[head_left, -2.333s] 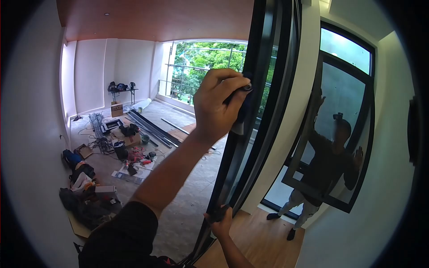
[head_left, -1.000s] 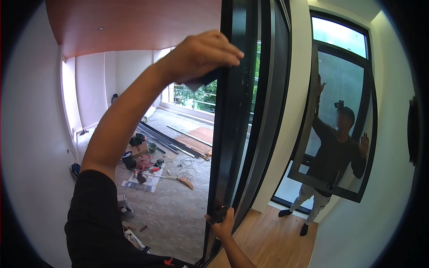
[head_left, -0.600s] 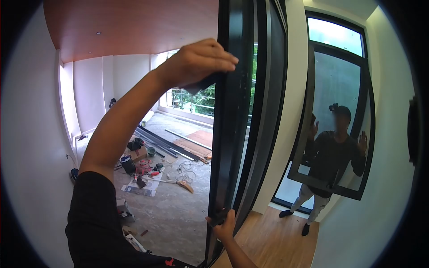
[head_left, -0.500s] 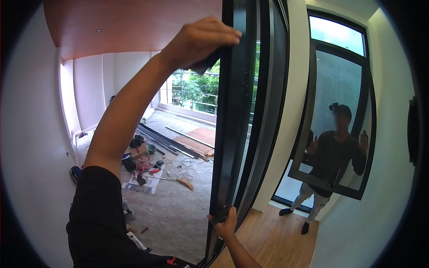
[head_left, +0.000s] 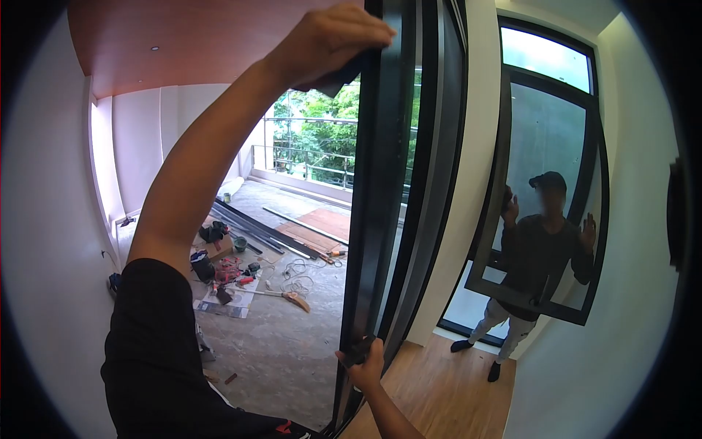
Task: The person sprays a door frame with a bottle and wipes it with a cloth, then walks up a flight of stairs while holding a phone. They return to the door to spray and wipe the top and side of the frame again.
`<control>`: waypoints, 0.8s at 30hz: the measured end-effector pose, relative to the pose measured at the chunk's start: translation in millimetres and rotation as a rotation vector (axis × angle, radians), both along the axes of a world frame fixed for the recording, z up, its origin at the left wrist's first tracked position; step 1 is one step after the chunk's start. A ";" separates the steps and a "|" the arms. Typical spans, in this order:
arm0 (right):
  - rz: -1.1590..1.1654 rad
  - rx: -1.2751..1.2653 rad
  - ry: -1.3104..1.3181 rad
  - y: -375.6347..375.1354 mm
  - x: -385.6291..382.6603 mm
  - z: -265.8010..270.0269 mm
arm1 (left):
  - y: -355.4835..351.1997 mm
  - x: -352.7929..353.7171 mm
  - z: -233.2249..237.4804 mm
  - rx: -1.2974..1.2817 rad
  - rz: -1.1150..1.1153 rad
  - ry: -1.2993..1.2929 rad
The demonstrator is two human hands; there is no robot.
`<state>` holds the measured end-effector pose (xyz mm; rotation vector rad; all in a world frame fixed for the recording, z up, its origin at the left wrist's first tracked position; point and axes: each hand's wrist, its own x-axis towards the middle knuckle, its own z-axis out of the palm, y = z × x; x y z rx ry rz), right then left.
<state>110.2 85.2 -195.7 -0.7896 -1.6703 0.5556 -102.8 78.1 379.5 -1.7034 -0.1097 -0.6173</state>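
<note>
A tall black door frame (head_left: 381,168) stands upright in front of me. High up on its left edge is my left hand (head_left: 333,40), closed, fingertips reaching across the frame's face. Under that palm it grips a dark square-cornered piece (head_left: 338,79), mostly hidden by the hand. Low on the same frame, my right hand (head_left: 368,364) is closed around a small black piece (head_left: 358,351) pressed against the frame; I cannot tell what kind it is. My left arm, in a black sleeve, stretches up across the view.
At right, a person (head_left: 552,241) stands behind a black-framed glass panel (head_left: 563,304), hands raised to it. Through the opening, tools (head_left: 230,272), a broom (head_left: 294,300), cables and long dark strips (head_left: 270,230) lie on the concrete floor. Wood flooring (head_left: 431,388) runs at lower right.
My left hand appears slightly higher in view, with the camera shifted a little. My right hand stays low on the frame. The person behind the glass has turned their head and moved one hand up.
</note>
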 end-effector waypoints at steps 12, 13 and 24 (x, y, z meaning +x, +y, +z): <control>0.007 -0.001 -0.042 0.9 -0.4 -6.9 | 4.3 5.0 -10.7 0.026 -0.060 -0.114; 0.013 0.007 -0.038 1.7 -0.1 -7.3 | 3.3 6.5 -22.9 -0.028 -0.075 -0.084; -0.014 0.022 0.018 0.7 -4.6 -7.2 | 9.9 8.7 -7.0 0.122 -0.090 -0.115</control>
